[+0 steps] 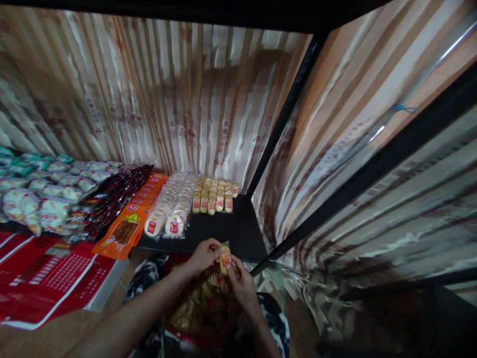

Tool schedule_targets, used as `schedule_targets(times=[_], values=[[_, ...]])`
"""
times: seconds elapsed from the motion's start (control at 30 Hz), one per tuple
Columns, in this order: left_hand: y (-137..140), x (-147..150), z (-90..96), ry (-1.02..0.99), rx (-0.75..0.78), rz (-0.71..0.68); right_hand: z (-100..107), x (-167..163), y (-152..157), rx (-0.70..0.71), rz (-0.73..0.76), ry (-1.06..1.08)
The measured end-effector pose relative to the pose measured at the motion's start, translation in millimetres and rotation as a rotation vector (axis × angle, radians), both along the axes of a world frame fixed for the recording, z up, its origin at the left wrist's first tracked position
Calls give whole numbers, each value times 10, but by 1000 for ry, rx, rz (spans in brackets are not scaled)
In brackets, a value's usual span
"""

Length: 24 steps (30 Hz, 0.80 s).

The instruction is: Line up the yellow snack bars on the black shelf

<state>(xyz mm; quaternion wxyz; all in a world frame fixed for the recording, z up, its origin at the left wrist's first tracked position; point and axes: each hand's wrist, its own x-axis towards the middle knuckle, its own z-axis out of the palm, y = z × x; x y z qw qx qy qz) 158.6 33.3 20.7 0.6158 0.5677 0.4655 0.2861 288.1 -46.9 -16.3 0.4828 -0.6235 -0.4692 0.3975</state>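
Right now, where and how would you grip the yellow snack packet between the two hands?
Likely the top end of the packet, from the shelf side, pinching across its narrow width. It's long and slim; the left hand is at its upper left edge, the right hand lower right, leaving the top freest.

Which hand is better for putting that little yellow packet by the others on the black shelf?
Probably the left hand: it's nearer the yellow packets on the black shelf. The right hand sits farther back, though both touch the held packet.
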Motion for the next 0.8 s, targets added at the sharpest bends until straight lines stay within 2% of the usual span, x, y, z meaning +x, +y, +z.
schedule_targets(times=[0.27, 0.5, 0.67, 0.8], values=[[415, 371, 193, 92, 137, -15, 69, 214, 406, 84, -232, -340], [850, 701, 241, 236, 305, -21, 115, 467, 880, 45, -302, -304], [957, 934, 267, 252, 419, 49, 135, 681, 1261, 16, -359, -332], [1023, 1114, 247, 237, 410, -4, 94, 853, 1585, 33, -404, -326]])
